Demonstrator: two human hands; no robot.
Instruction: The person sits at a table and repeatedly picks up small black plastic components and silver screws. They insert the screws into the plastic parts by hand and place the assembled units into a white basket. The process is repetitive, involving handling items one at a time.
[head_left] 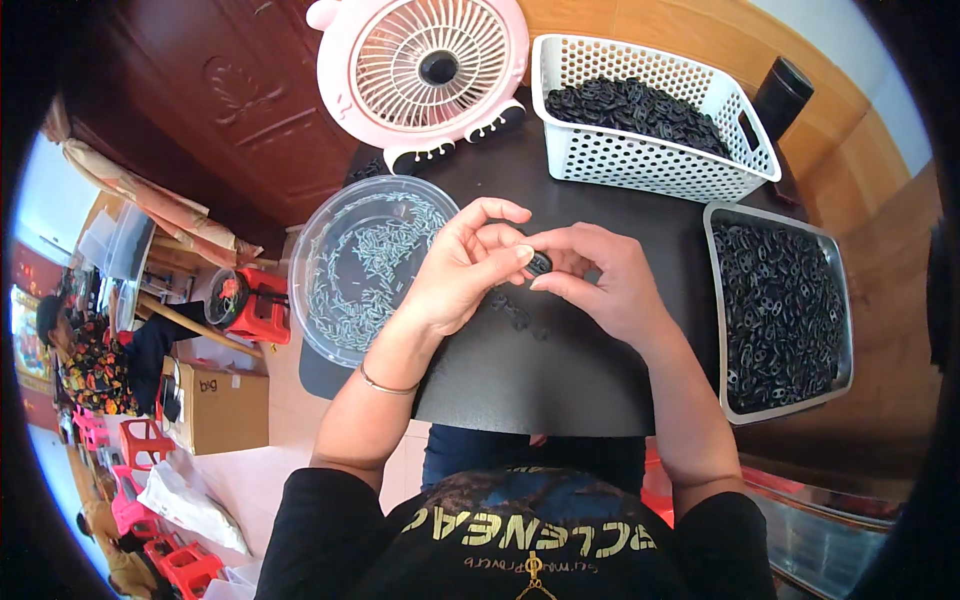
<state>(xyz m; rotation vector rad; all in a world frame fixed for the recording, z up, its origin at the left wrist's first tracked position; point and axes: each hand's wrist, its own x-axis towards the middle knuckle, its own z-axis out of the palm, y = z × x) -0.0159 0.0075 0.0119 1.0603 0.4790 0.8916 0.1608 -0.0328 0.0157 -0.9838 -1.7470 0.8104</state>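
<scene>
A small black oval piece with holes [539,263] is held between both hands above the dark table [550,385]. My left hand [468,262] pinches its left side with the thumb, the other fingers curled behind. From the right, the thumb and forefinger of my right hand [608,278] close on the same piece. Just below the hands lie several loose black pieces [513,313], partly hidden. Beside my left wrist stands a round clear tub [345,357] of small silvery pins. To the right, a shallow tray [716,300] is full of black pieces with holes.
A white perforated basket [645,165] of black pieces stands at the back right, near a black cylinder [783,95]. Behind the tub is a pink fan [438,68]. Off to the left are a cardboard box [225,410], red stools [265,305] and other people.
</scene>
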